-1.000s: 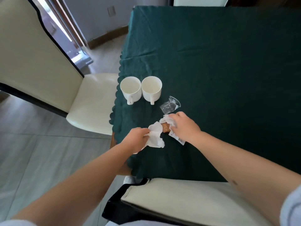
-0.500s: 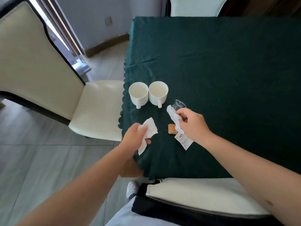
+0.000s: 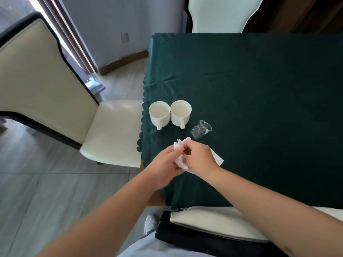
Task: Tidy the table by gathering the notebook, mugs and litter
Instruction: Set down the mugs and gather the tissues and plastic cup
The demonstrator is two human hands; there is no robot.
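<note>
Two white mugs (image 3: 159,114) (image 3: 180,113) stand side by side near the left edge of the table with the dark green cloth (image 3: 259,101), handles toward me. A crushed clear plastic cup (image 3: 200,129) lies on its side just right of them. My left hand (image 3: 167,164) and my right hand (image 3: 199,157) meet above the near left corner, both closed on crumpled white tissue (image 3: 179,160). A white wrapper strip (image 3: 217,158) sticks out from under my right hand. Something small and brown shows between my right fingers. No notebook is in view.
A cream chair (image 3: 113,132) stands at the table's left side, another cream chair (image 3: 220,13) at the far end, and a third chair back (image 3: 213,223) sits right in front of me. Grey tiled floor (image 3: 37,182) lies to the left.
My hands were apart, left with a tissue and right with the wrapper; they have come together into one bundle. The brown biscuit piece is gone from the cloth.
</note>
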